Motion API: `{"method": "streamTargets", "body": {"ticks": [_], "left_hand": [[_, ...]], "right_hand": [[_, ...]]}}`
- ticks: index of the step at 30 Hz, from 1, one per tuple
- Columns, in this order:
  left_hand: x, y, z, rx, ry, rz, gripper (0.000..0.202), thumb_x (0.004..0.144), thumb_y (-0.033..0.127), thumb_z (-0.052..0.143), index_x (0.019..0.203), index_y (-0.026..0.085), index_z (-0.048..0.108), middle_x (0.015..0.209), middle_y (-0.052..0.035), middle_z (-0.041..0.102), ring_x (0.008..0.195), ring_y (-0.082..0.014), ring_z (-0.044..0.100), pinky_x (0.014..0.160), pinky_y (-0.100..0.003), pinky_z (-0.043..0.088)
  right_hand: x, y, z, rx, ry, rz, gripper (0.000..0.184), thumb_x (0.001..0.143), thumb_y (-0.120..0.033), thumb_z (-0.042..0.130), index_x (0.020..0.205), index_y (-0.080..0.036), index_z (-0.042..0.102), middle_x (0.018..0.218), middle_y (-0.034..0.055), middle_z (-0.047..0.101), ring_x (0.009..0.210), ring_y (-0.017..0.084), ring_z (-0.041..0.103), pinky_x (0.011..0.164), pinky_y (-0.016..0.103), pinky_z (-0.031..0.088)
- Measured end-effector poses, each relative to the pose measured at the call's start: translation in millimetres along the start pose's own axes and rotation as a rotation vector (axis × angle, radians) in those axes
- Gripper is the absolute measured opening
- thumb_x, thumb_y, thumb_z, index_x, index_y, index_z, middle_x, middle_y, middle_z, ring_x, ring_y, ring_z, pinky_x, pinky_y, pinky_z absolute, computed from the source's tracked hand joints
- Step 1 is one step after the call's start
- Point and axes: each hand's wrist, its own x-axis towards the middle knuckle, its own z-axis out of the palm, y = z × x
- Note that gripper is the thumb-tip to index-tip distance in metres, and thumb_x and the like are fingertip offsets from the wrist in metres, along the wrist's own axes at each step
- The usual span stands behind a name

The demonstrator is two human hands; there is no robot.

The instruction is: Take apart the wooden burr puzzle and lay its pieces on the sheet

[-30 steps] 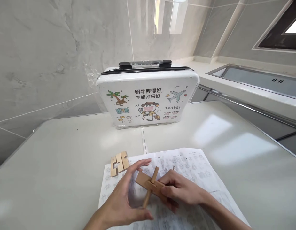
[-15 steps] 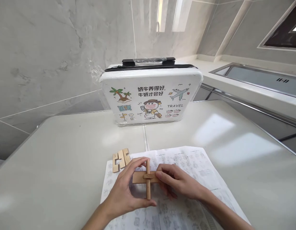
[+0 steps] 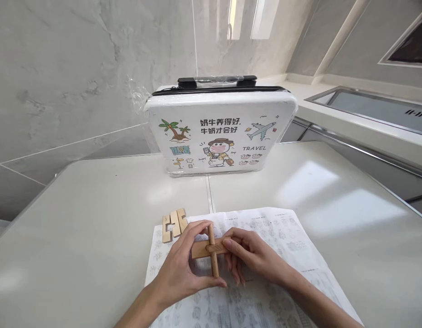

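Between my hands is a cross of interlocking wooden puzzle pieces (image 3: pixel 200 249), made of flat bars lying sideways with an upright wooden bar (image 3: pixel 214 264) through them. My left hand (image 3: pixel 178 264) grips the upright bar end to end, index fingertip at its top and thumb near its bottom. My right hand (image 3: pixel 254 255) pinches the right end of the sideways bars between thumb and fingers; its lower fingers hang curled beneath. Behind my left hand, several loose notched wooden pieces (image 3: pixel 174 224) lie side by side at the upper left corner of a printed sheet (image 3: pixel 279 291).
A white hard case (image 3: pixel 219 132) with cartoon prints, a black handle and clear plastic wrap stands at the back of the pale table (image 3: pixel 95 218). Grey tiled wall (image 3: pixel 77 68) rises behind it. A counter with a glass-topped inset (image 3: pixel 375 109) is at the right.
The wooden cross has tilted slightly, its upright bar now leaning with the lower end to the right. Both hands keep their hold. The whole view has shifted a little.
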Motion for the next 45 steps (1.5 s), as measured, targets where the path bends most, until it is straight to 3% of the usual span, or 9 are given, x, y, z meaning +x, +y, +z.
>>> {"method": "streamTargets", "body": {"ticks": [13, 20, 26, 30, 36, 45], "left_hand": [[-0.4, 2.5, 0.1, -0.001, 0.011, 0.043, 0.099, 0.071, 0.055, 0.094, 0.153, 0.038, 0.041, 0.148, -0.0115, 0.057, 0.126, -0.034, 0.065, 0.108, -0.054, 0.056], [-0.4, 2.7, -0.2, -0.047, 0.02, 0.082, 0.1, 0.07, 0.049, 0.097, 0.152, 0.038, 0.041, 0.145, -0.0108, 0.057, 0.131, -0.0335, 0.061, 0.108, -0.051, 0.058], [1.2, 6.7, -0.2, -0.091, 0.052, 0.184, 0.095, 0.076, 0.048, 0.094, 0.153, 0.037, 0.041, 0.14, -0.0105, 0.058, 0.128, -0.0316, 0.063, 0.102, -0.048, 0.063], [0.7, 7.8, 0.7, -0.052, 0.039, 0.218, 0.096, 0.078, 0.041, 0.093, 0.156, 0.038, 0.037, 0.139, -0.0099, 0.059, 0.127, -0.0289, 0.064, 0.106, -0.046, 0.061], [1.6, 6.5, -0.4, -0.059, 0.023, 0.21, 0.103, 0.073, 0.046, 0.095, 0.157, 0.039, 0.037, 0.139, -0.0088, 0.061, 0.125, -0.0286, 0.066, 0.107, -0.044, 0.06], [2.8, 5.7, -0.6, -0.129, 0.006, 0.118, 0.102, 0.069, 0.052, 0.097, 0.154, 0.042, 0.042, 0.147, -0.0096, 0.055, 0.118, -0.0291, 0.069, 0.102, -0.046, 0.062]], "right_hand": [[-0.8, 7.6, 3.1, 0.027, 0.043, -0.009, 0.038, 0.106, -0.057, 0.056, 0.1, -0.019, 0.062, 0.07, -0.0012, 0.068, 0.047, 0.014, 0.066, 0.046, 0.024, 0.054], [-2.4, 4.1, 4.3, 0.049, -0.006, -0.024, 0.036, 0.108, -0.053, 0.055, 0.102, -0.018, 0.062, 0.07, -0.0017, 0.067, 0.048, 0.013, 0.067, 0.046, 0.022, 0.052], [-4.2, -0.7, 0.2, -0.012, -0.042, -0.046, 0.034, 0.109, -0.051, 0.055, 0.103, -0.019, 0.062, 0.071, -0.0008, 0.068, 0.047, 0.012, 0.065, 0.046, 0.022, 0.05], [-6.2, -2.1, -4.3, -0.108, -0.034, -0.081, 0.034, 0.109, -0.051, 0.054, 0.101, -0.02, 0.062, 0.07, -0.0007, 0.067, 0.046, 0.012, 0.062, 0.046, 0.022, 0.046], [-7.2, -4.2, -4.7, -0.195, -0.009, -0.096, 0.035, 0.109, -0.052, 0.053, 0.098, -0.02, 0.063, 0.066, -0.0018, 0.065, 0.045, 0.011, 0.057, 0.045, 0.022, 0.043], [-6.2, -2.2, -6.4, -0.077, -0.06, -0.055, 0.037, 0.107, -0.054, 0.056, 0.096, -0.019, 0.061, 0.068, -0.0024, 0.064, 0.042, 0.008, 0.054, 0.041, 0.019, 0.042]]}}
